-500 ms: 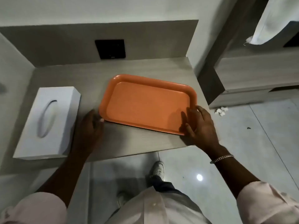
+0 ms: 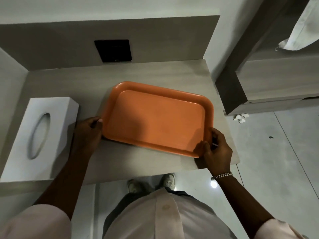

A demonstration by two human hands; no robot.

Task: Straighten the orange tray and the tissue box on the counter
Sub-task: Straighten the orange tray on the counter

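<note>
An empty orange tray [image 2: 155, 118] lies on the grey counter [image 2: 155, 71], skewed so its right end sits nearer the front edge. My left hand [image 2: 88, 131] grips the tray's near-left corner, fingers curled on the rim. On the near-right corner, my right hand [image 2: 214, 149] is closed over the rim, thumb inside the tray. A white tissue box [image 2: 39, 137] with an oval slot lies at the counter's left, tilted and apart from the tray.
A black wall plate [image 2: 114, 50] sits on the backsplash behind the tray. The counter ends just right of the tray; a wooden bench [image 2: 276, 87] stands beyond. Crumpled tissue [image 2: 240, 117] lies on the glossy floor. My shoes [image 2: 168, 181] show below the counter edge.
Both hands have closed onto the tray's near corners: the left moved up to the rim, the right curled over it. The tray looks slightly turned.
</note>
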